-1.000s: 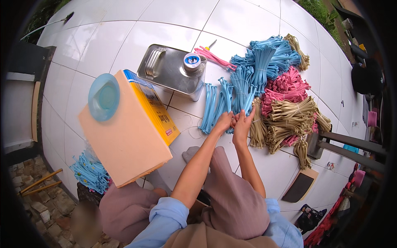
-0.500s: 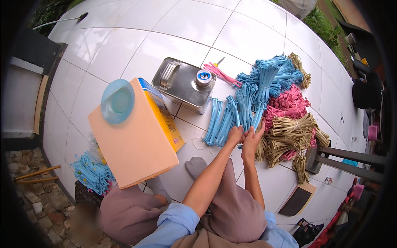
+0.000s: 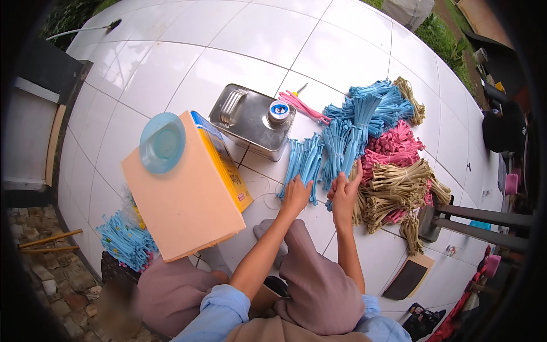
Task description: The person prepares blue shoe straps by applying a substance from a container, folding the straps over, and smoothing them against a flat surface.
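Note:
My left hand (image 3: 296,195) rests at the near ends of a loose group of blue straps (image 3: 306,155), long thin pieces with small knobbed ends, its fingers curled onto them. My right hand (image 3: 343,196), just to the right, is closed around a few blue straps (image 3: 354,149), with its index finger stretched forward. A blue bundle (image 3: 336,139) tied round the middle lies between and beyond the hands. Farther back lies a pile of more blue bundles (image 3: 393,105). Pink bundles (image 3: 393,142) and tan bundles (image 3: 399,185) are stacked right of my right hand.
A metal can (image 3: 250,117) with a round cap stands ahead, beside pink straps (image 3: 302,105) and a pointed tool (image 3: 301,89). Left of it, a peach board (image 3: 182,199) on a box carries a blue dish (image 3: 163,126). More blue straps (image 3: 126,239) lie beyond my left knee.
My hands were close together on the blue straps. My left hand has moved left onto the loose group, while my right hand stays near its place with straps in it.

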